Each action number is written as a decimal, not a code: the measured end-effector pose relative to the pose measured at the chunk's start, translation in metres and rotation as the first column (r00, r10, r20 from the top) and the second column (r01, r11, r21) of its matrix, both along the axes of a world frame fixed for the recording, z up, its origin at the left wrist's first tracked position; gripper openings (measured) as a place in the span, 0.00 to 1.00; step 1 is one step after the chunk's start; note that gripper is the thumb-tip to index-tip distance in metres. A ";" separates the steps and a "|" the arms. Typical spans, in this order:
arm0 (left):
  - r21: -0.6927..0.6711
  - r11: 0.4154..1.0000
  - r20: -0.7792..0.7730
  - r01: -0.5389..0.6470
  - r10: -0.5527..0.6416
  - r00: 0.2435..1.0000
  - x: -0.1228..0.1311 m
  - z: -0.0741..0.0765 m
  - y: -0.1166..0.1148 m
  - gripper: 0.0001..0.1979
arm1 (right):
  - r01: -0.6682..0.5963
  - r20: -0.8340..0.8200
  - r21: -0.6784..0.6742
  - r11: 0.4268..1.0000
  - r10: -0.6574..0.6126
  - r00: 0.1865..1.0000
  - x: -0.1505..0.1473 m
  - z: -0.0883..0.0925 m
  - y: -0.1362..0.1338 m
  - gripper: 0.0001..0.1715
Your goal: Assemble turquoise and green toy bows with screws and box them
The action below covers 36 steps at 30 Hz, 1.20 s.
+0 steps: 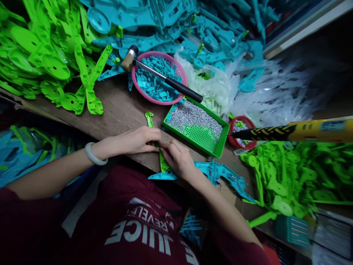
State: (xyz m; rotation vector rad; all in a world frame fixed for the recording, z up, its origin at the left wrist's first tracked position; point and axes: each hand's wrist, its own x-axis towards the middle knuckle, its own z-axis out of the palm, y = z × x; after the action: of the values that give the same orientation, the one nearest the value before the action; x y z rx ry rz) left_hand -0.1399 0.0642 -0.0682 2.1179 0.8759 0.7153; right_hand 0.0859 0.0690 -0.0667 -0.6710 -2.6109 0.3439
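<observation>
A narrow green plastic part (163, 164) lies near the table's front edge, its far end sticking out beyond my fingers. My left hand (143, 140) is closed on it near its middle, the fingertips bent down over it. Close beside, my right hand (178, 156) pinches at the same spot; whether a small piece sits between its fingers is hidden. Under my right wrist passes a blue plastic part (226, 172), its pointed left end showing below the green one. Just beyond my hands is a green tray (193, 140) of small metal pieces.
Across a pink basket (134, 79) of small blue pieces rests a hammer (173, 82). A yellow-and-black tool (292, 131) reaches in from the right above a red basket (244, 145). Green parts (41, 55) and blue parts (165, 22) are heaped behind; more green parts (286, 176) lie right.
</observation>
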 end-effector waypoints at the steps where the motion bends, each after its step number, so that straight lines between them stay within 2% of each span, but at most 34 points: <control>1: 0.001 1.000 -0.003 0.004 -0.004 1.000 0.000 0.000 0.000 0.02 | 0.001 0.002 -0.001 1.000 -0.001 1.000 0.000 0.000 0.000 0.11; 6: 0.053 0.997 -0.100 0.047 -0.042 0.994 0.000 0.004 0.001 0.02 | -0.005 0.042 -0.036 0.999 0.007 0.999 0.002 -0.001 0.000 0.12; 11: 0.131 0.988 -0.238 0.082 -0.049 0.970 -0.001 0.009 0.003 0.01 | 0.042 0.163 -0.088 0.995 -0.027 0.986 0.002 0.012 -0.007 0.12; 14: 0.243 0.964 -0.333 0.108 -0.022 0.943 0.001 0.009 0.001 0.03 | 0.054 0.320 -0.034 0.998 -0.041 0.947 0.002 0.022 -0.017 0.12; 17: 0.346 0.930 -0.389 0.127 0.019 0.921 0.005 0.008 -0.004 0.06 | 0.040 0.396 0.054 0.998 -0.058 0.916 0.001 0.028 -0.028 0.12; 22: 0.454 0.877 -0.405 0.154 0.050 0.913 0.008 0.006 -0.009 0.09 | 0.133 0.428 0.092 0.987 -0.160 0.890 -0.001 0.032 -0.045 0.12; 26: 0.526 0.827 -0.428 0.198 0.056 0.902 0.006 0.002 -0.015 0.08 | 0.156 0.454 0.049 0.987 -0.161 0.876 0.005 0.032 -0.051 0.11; 29: 0.519 0.827 -0.457 0.216 0.055 0.888 0.009 0.002 -0.027 0.08 | 0.203 0.367 -0.027 0.979 -0.180 0.913 0.016 0.027 -0.051 0.14; 31: 0.488 0.856 -0.469 0.168 0.095 0.878 0.017 0.003 -0.041 0.09 | 0.220 0.268 -0.115 0.969 -0.183 0.946 0.025 0.024 -0.049 0.15; 33: 0.457 0.888 -0.453 0.046 0.188 0.872 0.029 0.005 -0.054 0.09 | 0.233 0.170 -0.206 0.950 -0.200 0.965 0.031 0.023 -0.046 0.13; 36: 0.428 0.893 -0.405 -0.140 0.328 0.854 0.047 0.008 -0.069 0.10 | 0.262 0.108 -0.304 0.916 -0.240 0.965 0.035 0.026 -0.042 0.09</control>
State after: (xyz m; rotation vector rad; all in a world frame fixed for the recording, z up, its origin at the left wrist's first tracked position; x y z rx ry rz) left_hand -0.0931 -0.0050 -0.0601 2.6277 1.3747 0.5298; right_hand 0.1214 0.0270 -0.0403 -1.1331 -2.5126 0.6775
